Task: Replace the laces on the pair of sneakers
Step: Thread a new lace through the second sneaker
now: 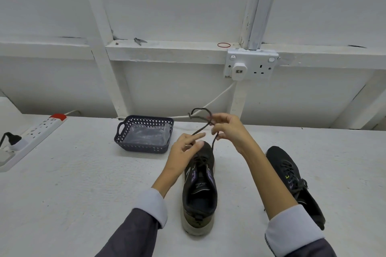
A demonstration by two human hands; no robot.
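A black sneaker [199, 192] with purple accents stands in the middle of the white table, toe pointing away from me. Its dark lace [200, 113] rises from the front eyelets and loops above the toe. My right hand [228, 130] pinches that lace just above the shoe. My left hand [184, 148] hovers over the toe with its fingers stretched toward one strand of the lace; I cannot tell if it pinches it. The second black sneaker [292, 181] lies to the right, laced, partly hidden by my right forearm.
A dark perforated basket [125, 129] holding a clear plastic bag sits behind the shoe on the left. A white power strip [39, 131] lies at the table's left edge. A wall socket [250, 64] with a plugged adapter and cable is on the wall behind.
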